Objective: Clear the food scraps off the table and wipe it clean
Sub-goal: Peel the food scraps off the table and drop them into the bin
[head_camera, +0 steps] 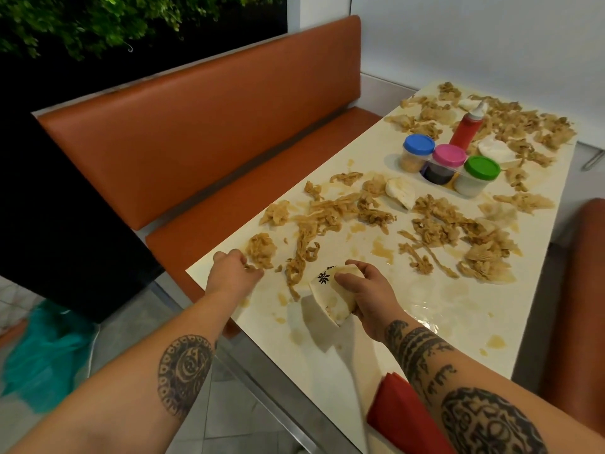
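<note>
Hands busy on a messy table (458,322).
My left hand (234,273) pinches a bit of the food scraps (435,224) by the table's edge, at 10 o'clock. My right hand (366,299) grips a tipped flowery bowl (322,291) just beside it. More scraps lie all over, from 12 to 2 o'clock, around the jars (449,155). A red cloth (393,417) sits at 5 o'clock.

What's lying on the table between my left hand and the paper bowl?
In the head view, a long strand of tan food scraps and a few brown smears lie between the left hand and the paper bowl.
</note>
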The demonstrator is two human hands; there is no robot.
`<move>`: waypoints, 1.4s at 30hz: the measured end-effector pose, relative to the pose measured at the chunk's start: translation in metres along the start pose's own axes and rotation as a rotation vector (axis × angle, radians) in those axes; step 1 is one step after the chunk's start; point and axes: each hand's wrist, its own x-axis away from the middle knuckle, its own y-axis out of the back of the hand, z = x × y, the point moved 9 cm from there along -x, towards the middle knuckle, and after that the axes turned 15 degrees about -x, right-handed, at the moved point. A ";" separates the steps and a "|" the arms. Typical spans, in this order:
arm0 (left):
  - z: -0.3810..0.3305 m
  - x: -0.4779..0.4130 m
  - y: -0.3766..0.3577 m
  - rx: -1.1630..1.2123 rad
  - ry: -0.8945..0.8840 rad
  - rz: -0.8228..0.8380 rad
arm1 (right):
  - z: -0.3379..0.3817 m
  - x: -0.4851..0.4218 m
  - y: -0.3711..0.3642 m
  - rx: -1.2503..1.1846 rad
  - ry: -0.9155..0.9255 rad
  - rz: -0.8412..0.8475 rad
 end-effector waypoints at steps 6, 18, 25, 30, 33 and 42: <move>-0.018 0.008 -0.006 0.008 -0.098 0.045 | 0.010 0.015 0.017 -0.012 0.056 -0.042; -0.146 0.071 0.008 0.751 -0.155 0.375 | 0.047 0.064 0.093 -0.220 0.179 -0.196; -0.285 0.123 0.003 0.805 -0.303 0.555 | 0.089 0.091 0.172 -0.282 0.276 -0.310; -0.400 0.194 -0.040 0.758 -0.444 0.698 | 0.110 0.129 0.273 -0.405 0.359 -0.478; -0.459 0.247 -0.070 0.726 -0.514 0.776 | 0.117 0.157 0.341 -0.475 0.411 -0.588; -0.588 0.391 -0.159 0.653 -0.588 0.959 | 0.108 0.244 0.542 -0.639 0.539 -1.102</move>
